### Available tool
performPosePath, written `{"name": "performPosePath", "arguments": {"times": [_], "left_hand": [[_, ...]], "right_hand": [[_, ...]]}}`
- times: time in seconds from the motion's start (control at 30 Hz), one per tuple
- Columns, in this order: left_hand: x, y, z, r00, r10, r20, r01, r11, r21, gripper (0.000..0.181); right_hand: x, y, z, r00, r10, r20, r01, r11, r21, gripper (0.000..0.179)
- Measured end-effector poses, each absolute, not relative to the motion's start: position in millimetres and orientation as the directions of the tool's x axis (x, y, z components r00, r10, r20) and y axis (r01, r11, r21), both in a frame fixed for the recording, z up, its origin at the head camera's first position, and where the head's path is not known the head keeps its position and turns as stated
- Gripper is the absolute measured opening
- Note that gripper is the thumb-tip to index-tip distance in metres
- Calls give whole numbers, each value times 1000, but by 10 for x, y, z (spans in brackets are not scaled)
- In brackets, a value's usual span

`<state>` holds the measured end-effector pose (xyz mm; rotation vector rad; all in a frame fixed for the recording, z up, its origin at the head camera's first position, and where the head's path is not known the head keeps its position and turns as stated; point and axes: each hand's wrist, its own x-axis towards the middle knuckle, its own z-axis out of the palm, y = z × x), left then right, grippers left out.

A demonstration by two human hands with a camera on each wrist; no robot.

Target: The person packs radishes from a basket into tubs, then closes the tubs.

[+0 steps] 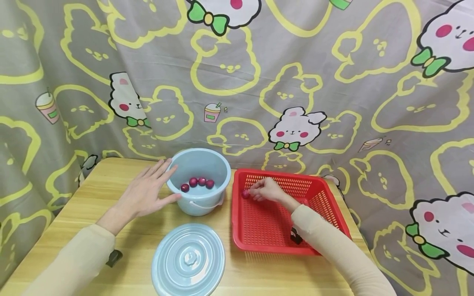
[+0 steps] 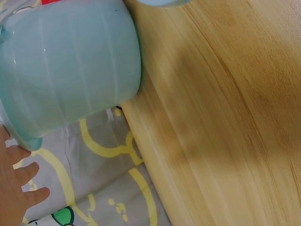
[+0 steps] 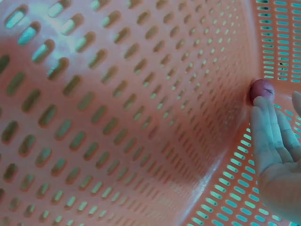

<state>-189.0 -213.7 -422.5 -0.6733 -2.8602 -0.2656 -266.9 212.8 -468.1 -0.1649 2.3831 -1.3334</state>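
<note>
My left hand (image 1: 148,189) is spread with straight fingers at the left rim of a light blue bucket (image 1: 198,207). The left wrist view shows those fingertips by the rim, beside the bucket's wall (image 2: 70,70). Several dark red plums (image 1: 193,182) lie on the bucket's bottom. My right hand (image 1: 268,190) reaches down into a red plastic basket (image 1: 255,242). Its fingertips touch a single plum (image 3: 261,90) in the far left corner, and the thumb (image 3: 297,102) stands apart from the fruit.
A round light blue lid (image 1: 189,259) with a knob lies on the wooden table (image 1: 122,172) in front of the bucket. The basket stands right of both. A patterned curtain (image 1: 237,82) hangs behind the table. The bucket's handle (image 1: 207,204) hangs down at its front.
</note>
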Motion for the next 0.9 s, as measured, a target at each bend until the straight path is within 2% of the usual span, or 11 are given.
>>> {"name": "performPosePath", "arguments": {"times": [0.33, 0.67, 0.9], "left_hand": [[-1898, -2135, -4214, -878, 424, 222, 456, 881, 122, 95], [-1883, -2132, -4237, -882, 421, 212, 451, 885, 119, 96], [-1895, -2132, -4229, -881, 419, 219, 452, 883, 127, 96]], "right_hand": [[-2615, 2103, -4744, -919, -200, -339, 184, 543, -819, 24], [-2598, 2061, -4805, -890, -184, -417, 291, 474, -831, 30], [-2595, 2048, -4817, -894, -177, -412, 298, 451, -841, 31]]}}
